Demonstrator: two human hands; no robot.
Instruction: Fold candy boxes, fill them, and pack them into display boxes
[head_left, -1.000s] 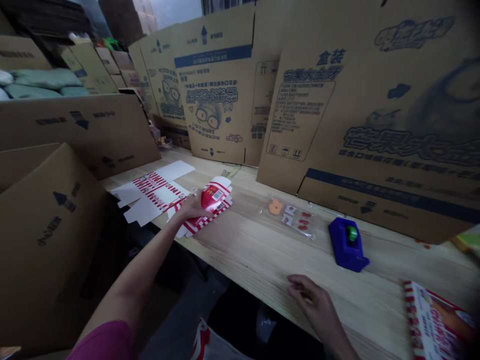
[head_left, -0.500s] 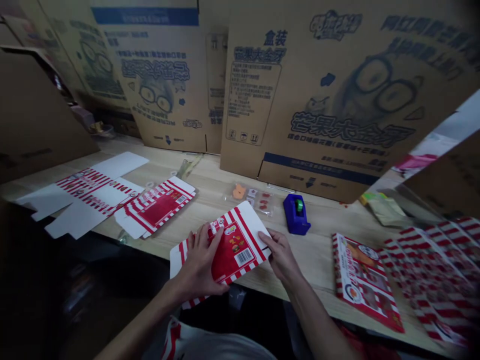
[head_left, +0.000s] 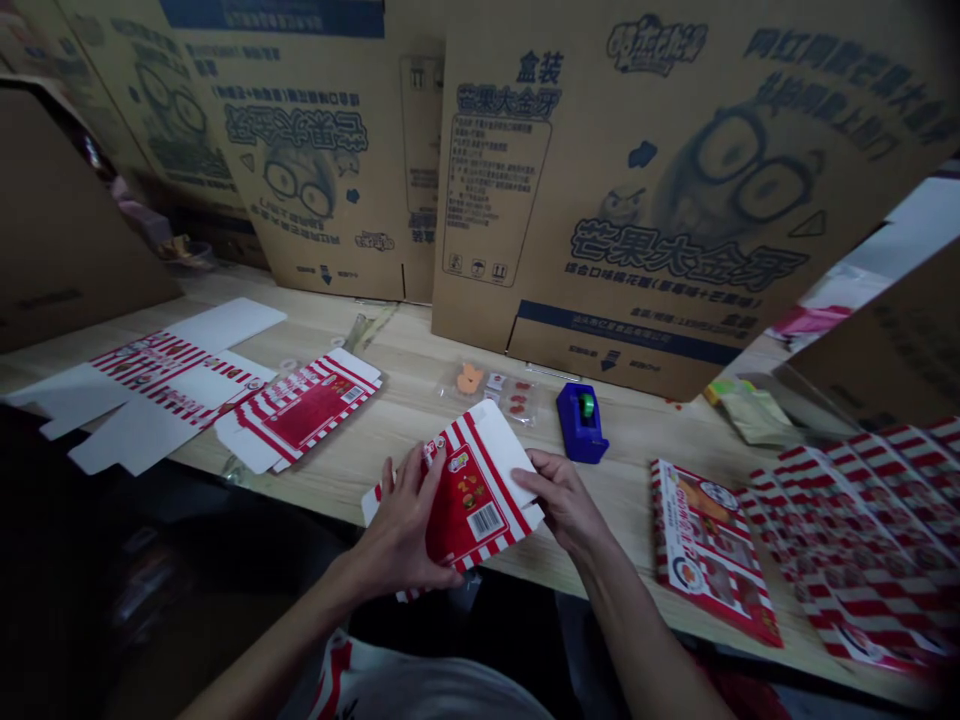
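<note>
A red and white striped carton [head_left: 471,490] with a barcode is held at the table's front edge. My left hand [head_left: 409,530] is wrapped over its left part, thumb along the lower side. My right hand [head_left: 559,497] pinches the white end flap at the right corner. Another white flap shows past my left wrist side. Left of it lies a small stack of flattened striped cartons [head_left: 304,410], beside an unfolded carton blank [head_left: 172,375]. Just beyond the held carton is a clear plastic tray [head_left: 491,385] with orange and red pieces.
A blue tape dispenser [head_left: 583,425] stands right of the tray. A finished-looking carton with windows [head_left: 712,550] and many striped cartons [head_left: 870,530] lie at the right. Large brown cardboard boxes [head_left: 622,230] wall off the back. A yellowish packet [head_left: 754,410] lies near them.
The view has shifted slightly. The held carton is turned a little, its left end drawn closer to my left hand. My right hand's fingers have moved slightly at the end flap.
</note>
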